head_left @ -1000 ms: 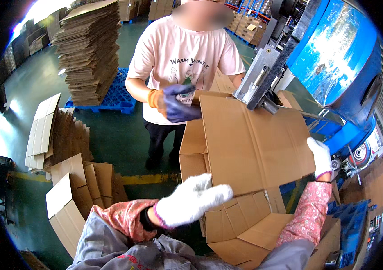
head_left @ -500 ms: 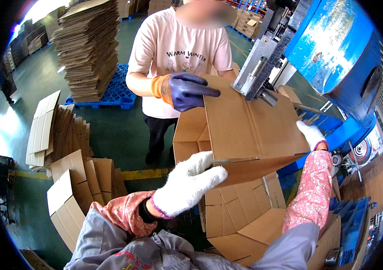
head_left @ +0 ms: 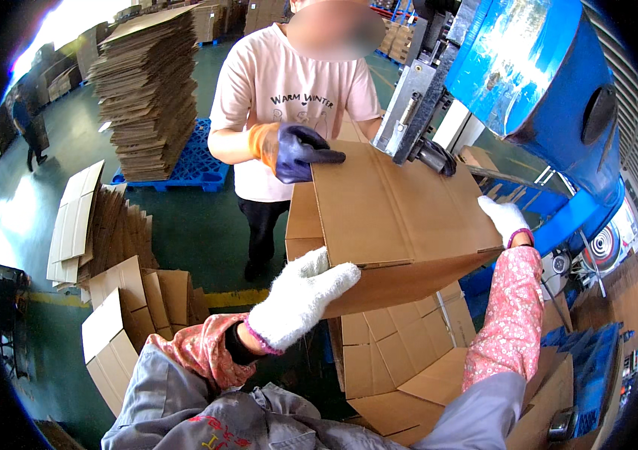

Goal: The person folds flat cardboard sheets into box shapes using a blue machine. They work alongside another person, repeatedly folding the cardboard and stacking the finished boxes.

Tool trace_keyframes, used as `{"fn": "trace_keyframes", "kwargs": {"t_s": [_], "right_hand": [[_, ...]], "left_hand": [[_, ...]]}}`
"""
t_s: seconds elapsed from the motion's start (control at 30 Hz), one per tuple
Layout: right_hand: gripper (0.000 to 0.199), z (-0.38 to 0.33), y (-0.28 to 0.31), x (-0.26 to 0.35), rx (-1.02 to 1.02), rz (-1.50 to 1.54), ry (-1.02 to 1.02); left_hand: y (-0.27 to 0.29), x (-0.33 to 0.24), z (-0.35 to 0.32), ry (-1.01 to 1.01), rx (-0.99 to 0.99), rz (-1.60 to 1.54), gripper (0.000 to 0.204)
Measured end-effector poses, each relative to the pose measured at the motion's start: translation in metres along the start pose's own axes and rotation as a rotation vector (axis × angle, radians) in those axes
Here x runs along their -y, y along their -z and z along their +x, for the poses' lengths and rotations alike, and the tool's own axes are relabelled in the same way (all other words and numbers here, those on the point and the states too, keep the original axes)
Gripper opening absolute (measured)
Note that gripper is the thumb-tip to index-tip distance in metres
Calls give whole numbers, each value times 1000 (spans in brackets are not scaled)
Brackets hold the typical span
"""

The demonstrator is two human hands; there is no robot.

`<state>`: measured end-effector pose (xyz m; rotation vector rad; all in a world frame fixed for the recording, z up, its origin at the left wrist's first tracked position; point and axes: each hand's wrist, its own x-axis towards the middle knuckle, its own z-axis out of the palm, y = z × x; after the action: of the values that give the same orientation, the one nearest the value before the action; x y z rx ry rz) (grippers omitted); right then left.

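Note:
A brown cardboard box [head_left: 379,202] is held up in front of me, its creased top panel against the metal head [head_left: 409,124] of a blue machine. My left hand [head_left: 300,296], in a white knitted glove, is closed on its near left corner, thumb along the edge. My right hand [head_left: 505,217], in a matching glove, grips the box's right side; some of its fingers are hidden behind the cardboard. Across from me, a co-worker's hand [head_left: 300,154] in a purple and orange glove rests at the far left edge of the box.
The blue machine body [head_left: 536,67] rises at the right. Below the held box lies opened cardboard [head_left: 401,345]. Leaning flat cartons [head_left: 109,225] stand at the left, with a tall cardboard stack [head_left: 146,97] on a blue pallet [head_left: 202,154] behind. Another person [head_left: 28,131] is at the far left.
The box has shifted left under the machine head, and both my hands have moved left with it. The co-worker's gloved hand has gone slightly left too. My grip stays on the box.

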<state>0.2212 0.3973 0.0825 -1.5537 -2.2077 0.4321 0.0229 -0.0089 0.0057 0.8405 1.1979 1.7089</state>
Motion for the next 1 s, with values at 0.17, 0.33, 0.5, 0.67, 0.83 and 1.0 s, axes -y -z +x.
{"fn": "trace_keyframes", "kwargs": {"t_s": [0.17, 0.33, 0.5, 0.67, 0.83, 1.0], "right_hand": [[69, 10, -1, -44, 287, 466, 15], [78, -37, -23, -91, 500, 1195, -1], [69, -54, -74, -149, 469, 1502, 127], [65, -62, -103, -169, 542, 1333, 154], [48, -73, -98, -155, 428, 1005, 104], [49, -87, -92, -132, 396, 896, 63]], "left_hand": [[1, -7, -3, 90, -10, 76, 47], [8, -2, -8, 29, -34, 2, 49], [14, 8, -6, 28, -77, 145, 51], [12, 17, -7, -16, -83, 136, 53], [4, 22, -1, -78, -44, 144, 55], [5, 1, -11, 19, -25, 92, 63]]}}
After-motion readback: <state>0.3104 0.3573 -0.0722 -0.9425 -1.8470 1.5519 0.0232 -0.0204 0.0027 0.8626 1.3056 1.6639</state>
